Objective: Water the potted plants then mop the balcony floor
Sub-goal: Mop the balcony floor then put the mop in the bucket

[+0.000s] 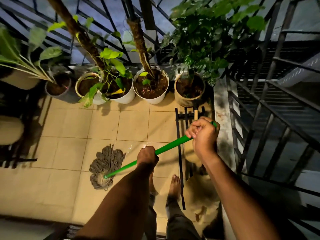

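A mop with a green handle [170,146] slants across the tiled balcony floor [69,153]. Its grey string head [105,165] lies flat on the tiles at lower centre-left. My left hand [147,155] is closed around the handle low down. My right hand [203,134] is closed around the handle's top end. Several potted plants stand in a row along the railing: a white pot [151,87], another white pot [119,91], a beige ribbed pot [189,91] and a grey pot [58,88].
A black metal rack [181,153] lies along the right side beside a low wall [223,122]. Black railing bars [107,32] close the far side. My bare feet [174,185] stand just right of the mop head. A dark stand [17,153] sits at left.
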The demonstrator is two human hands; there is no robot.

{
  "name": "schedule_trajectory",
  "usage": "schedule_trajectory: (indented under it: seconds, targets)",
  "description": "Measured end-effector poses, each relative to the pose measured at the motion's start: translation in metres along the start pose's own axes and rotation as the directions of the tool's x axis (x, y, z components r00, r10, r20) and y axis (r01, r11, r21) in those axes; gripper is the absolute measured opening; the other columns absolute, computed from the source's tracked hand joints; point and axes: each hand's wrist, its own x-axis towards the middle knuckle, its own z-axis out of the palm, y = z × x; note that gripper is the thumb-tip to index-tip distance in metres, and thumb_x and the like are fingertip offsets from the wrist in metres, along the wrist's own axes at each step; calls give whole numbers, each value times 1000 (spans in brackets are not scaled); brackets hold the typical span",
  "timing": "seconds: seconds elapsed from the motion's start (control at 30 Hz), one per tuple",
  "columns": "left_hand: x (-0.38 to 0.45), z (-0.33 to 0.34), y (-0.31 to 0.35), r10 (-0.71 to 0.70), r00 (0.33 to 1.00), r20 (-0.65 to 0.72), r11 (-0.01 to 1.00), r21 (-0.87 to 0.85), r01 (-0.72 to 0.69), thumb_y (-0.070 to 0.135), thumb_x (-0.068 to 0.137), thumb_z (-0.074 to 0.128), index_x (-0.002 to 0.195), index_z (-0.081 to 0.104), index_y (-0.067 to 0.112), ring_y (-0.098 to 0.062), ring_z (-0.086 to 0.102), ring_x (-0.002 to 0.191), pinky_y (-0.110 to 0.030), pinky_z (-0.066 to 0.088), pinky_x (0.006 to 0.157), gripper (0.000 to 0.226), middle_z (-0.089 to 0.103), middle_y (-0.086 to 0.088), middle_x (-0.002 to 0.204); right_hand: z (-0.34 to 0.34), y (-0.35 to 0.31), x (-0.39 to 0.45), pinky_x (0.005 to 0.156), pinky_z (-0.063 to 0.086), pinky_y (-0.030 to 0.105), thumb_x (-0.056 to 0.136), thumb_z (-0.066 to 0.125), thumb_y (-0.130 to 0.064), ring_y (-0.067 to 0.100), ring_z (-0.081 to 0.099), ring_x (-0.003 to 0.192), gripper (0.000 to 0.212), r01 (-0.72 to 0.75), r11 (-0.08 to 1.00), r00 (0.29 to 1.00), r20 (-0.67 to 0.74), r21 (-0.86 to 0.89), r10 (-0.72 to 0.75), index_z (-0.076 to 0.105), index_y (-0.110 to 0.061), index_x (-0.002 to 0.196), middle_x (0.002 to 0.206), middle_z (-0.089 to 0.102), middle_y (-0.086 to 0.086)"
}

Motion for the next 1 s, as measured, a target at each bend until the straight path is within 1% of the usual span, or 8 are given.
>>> schedule_trajectory:
  seconds: [0.1,0.23,0.37,0.47,0.57,0.73,0.87,1.0]
  targets:
    - [-10,11,-12,-42,999,31,999,-16,42,23,86,55,101,60,15,-25,62,93,-33,52,77,18,64,-7,100,6,10,-2,42,24,23,63,49,-1,12,23,34,25,-52,998,998,21,-40,53,31,-11,50,42,23,1]
    - [-17,18,-18,-52,996,67,998,-22,53,21,86,56,102,61,13,-26,63,94,-35,55,80,19,65,-8,102,13,15,-1,42,23,22,65,48,3,11,21,34,27,-94,992,995,35,-78,97,29,-11,53,42,22,0]
    - [-13,11,-12,-50,997,56,998,-36,52,18,89,55,108,60,13,-26,63,97,-35,55,82,21,64,-8,106,24,6,5,41,23,22,58,52,-2,12,20,33,27,-135,990,990,38,-44,137,28,-14,56,43,21,-1]
    - [-8,-2,-5,-40,999,14,997,-66,41,16,89,55,109,60,13,-24,61,97,-34,53,81,20,63,-8,107,40,-8,9,40,21,19,60,52,-2,12,20,31,31,-149,989,988,31,10,149,25,-15,58,41,20,-3]
    - [0,-19,5,-36,999,-18,994,-100,34,16,89,56,108,60,14,-25,62,94,-35,55,80,20,63,-8,104,51,-26,13,40,21,17,68,48,5,11,20,30,32,-100,992,995,25,72,98,27,-16,56,41,21,-4]
    - [16,-53,25,10,996,-87,995,-103,-19,13,89,57,105,62,10,-28,63,93,-36,55,80,18,65,-10,101,66,-55,15,41,22,19,65,49,5,12,20,30,37,35,990,995,91,139,-48,20,-17,59,42,19,-3]
    - [27,-79,42,44,986,-159,993,-99,-60,14,88,57,102,62,10,-29,64,92,-38,56,80,15,65,-11,99,73,-79,11,42,21,22,63,51,5,12,19,32,36,140,977,982,100,164,-158,23,-16,53,43,17,-1]
    - [39,-102,57,80,967,-241,987,-113,-110,16,90,55,99,63,10,-30,62,91,-40,54,79,13,65,-12,98,80,-98,3,44,22,24,62,50,8,12,19,32,36,270,945,946,129,187,-296,27,-16,48,42,18,-2]
